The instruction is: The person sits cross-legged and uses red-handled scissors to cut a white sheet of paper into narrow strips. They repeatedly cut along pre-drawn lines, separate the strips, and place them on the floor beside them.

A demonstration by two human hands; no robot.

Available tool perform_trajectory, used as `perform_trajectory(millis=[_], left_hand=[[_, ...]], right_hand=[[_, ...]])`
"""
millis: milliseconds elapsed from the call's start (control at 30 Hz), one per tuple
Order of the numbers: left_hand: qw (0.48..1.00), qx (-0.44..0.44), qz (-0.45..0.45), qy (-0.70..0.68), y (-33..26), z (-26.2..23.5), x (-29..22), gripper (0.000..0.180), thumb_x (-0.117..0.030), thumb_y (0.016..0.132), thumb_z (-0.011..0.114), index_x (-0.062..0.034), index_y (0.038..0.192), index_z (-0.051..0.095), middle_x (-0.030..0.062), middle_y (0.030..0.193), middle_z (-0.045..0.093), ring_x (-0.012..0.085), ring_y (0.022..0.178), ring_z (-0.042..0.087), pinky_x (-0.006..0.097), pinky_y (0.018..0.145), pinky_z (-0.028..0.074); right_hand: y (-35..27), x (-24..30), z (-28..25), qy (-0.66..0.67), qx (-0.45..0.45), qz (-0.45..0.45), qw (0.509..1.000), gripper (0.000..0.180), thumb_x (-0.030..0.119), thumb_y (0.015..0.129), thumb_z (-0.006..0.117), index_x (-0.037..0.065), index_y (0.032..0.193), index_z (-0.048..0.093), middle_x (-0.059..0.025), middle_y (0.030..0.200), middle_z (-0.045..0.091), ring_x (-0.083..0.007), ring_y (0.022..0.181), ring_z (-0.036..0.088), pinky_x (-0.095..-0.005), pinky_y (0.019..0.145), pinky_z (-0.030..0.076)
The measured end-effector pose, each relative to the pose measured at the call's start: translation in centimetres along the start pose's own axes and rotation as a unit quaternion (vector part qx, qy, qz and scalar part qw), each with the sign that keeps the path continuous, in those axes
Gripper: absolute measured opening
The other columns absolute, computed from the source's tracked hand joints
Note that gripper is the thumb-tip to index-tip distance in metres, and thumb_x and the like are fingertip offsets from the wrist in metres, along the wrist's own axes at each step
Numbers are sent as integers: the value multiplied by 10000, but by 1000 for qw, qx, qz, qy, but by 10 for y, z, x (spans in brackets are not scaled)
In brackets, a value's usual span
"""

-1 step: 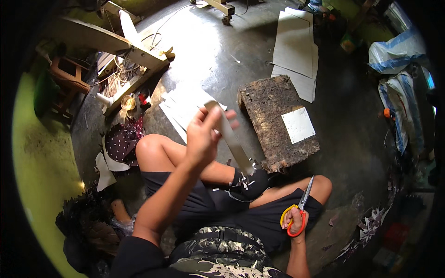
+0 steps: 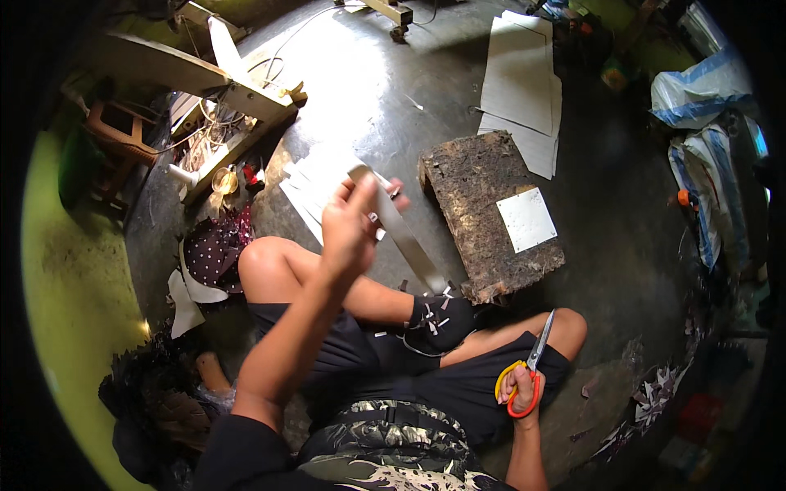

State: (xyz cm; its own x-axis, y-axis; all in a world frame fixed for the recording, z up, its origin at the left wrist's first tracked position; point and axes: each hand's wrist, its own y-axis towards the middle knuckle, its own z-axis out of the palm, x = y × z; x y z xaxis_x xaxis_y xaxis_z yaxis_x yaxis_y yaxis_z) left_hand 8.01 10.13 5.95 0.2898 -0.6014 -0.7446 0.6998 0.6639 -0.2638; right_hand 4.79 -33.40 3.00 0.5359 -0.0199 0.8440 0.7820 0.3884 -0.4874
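My left hand (image 2: 348,229) is raised in front of my lap, its thumb and fingers pinching the upper end of a long pale strip (image 2: 409,245). The strip slants down to the right, its lower end close to a black rounded thing (image 2: 446,327) at my crossed legs. Small white clippings are scattered on that black thing. Low on the right, my right hand (image 2: 517,386) grips scissors (image 2: 536,356) with yellow and red handles. Their blades point up and look closed, well apart from the strip.
A rough wooden block (image 2: 471,184) bears a white square piece (image 2: 526,219) with small holes. White sheets (image 2: 315,192) lie left of it, larger sheets (image 2: 516,90) beyond. At left are a wooden frame (image 2: 246,98) and polka-dot fabric (image 2: 214,258); at right, white-and-blue sacks (image 2: 704,90).
My left hand has shifted slightly left, and the strip has moved left and up with it. The right hand and scissors stay in place.
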Motion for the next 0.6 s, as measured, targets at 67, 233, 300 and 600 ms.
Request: perform_trajectory(millis=[67,233,300,600], left_hand=[[999,-26,48,-5,69,-50,12,296,-158,1060,681,-6,1268,536,173,1171,686,320,1124,731,503,918,648],[889,-262,38,373,219,-189,12,566,-262,975,790,38,1396,561,164,1268,681,284,1078,674,443,914,567],[832,-306,101,452,225,-202,22,597,-263,966,782,26,1442,568,185,1299,679,296,1183,651,404,1013,535],[914,89,-3,395,214,27,52,445,-225,1036,706,-12,1418,625,122,1298,701,223,1149,671,380,939,564]], right_hand=[[0,1,1,4,-3,0,1000,463,320,1044,646,40,697,522,-66,573,510,-163,437,527,-310,424,482],[1,2,3,0,-10,2,1000,451,295,1035,642,36,685,523,-74,569,518,-166,438,527,-314,430,482],[0,4,3,1,-6,12,1000,441,289,1029,641,39,682,534,-69,560,536,-161,438,529,-306,438,482],[5,12,-8,75,31,71,994,394,228,1042,668,32,720,552,-78,630,573,-160,517,564,-314,494,510]])
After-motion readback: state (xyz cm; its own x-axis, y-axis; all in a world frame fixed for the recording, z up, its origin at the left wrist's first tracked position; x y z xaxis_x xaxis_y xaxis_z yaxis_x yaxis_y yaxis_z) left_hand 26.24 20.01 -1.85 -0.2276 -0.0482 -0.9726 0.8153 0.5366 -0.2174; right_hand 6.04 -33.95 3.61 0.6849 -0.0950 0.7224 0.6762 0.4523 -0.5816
